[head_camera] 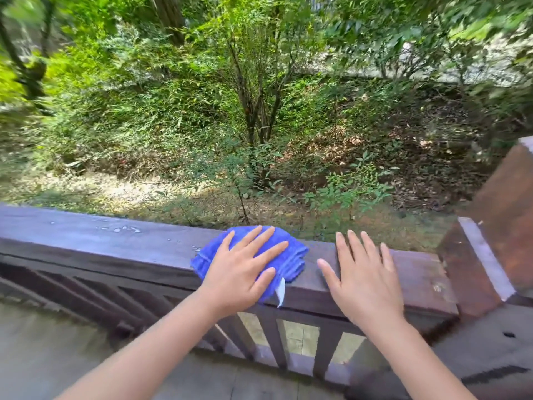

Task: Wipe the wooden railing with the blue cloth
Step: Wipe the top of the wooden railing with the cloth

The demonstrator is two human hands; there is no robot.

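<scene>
With my left hand point(245, 272) flat on the blue cloth point(291, 256), I'm mid-wipe on the top face of the wooden railing point(115, 246). Head view, the only one:

- Left hand: fingers spread and extended, palm down, pressing the cloth onto the rail. Not gripping it, just pinning it by pressure.
- Right hand point(363, 281): open, fingers spread, flat on bare rail just beside the cloth. Holds nothing; looks like a brace.
- Cloth is folded into a pad. It sits across the full width of the top face, its near edge hanging over the near edge with a white tag point(281, 293) dangling there.
- Droplets or pale flecks point(124, 228) sit on the rail top to the left of the cloth, apart from it. That stretch looks wet or glossy; the part under my right hand looks darker and matte. Can't tell which side is already done.
- Corner post point(487, 252) stands at the right end.

How I'd do it well:
- Keep the palm flat with even pressure so the pad doesn't bunch.
- Use long strokes along the rail, not scrubbing.
- Since it's only pinned, the cloth could slip off the far edge into the bushes point(253, 111) below. Curl the fingertips over its edge.
- Catch the near edge too.
- Take the flecks in one pass, then refold to a clean face.
</scene>
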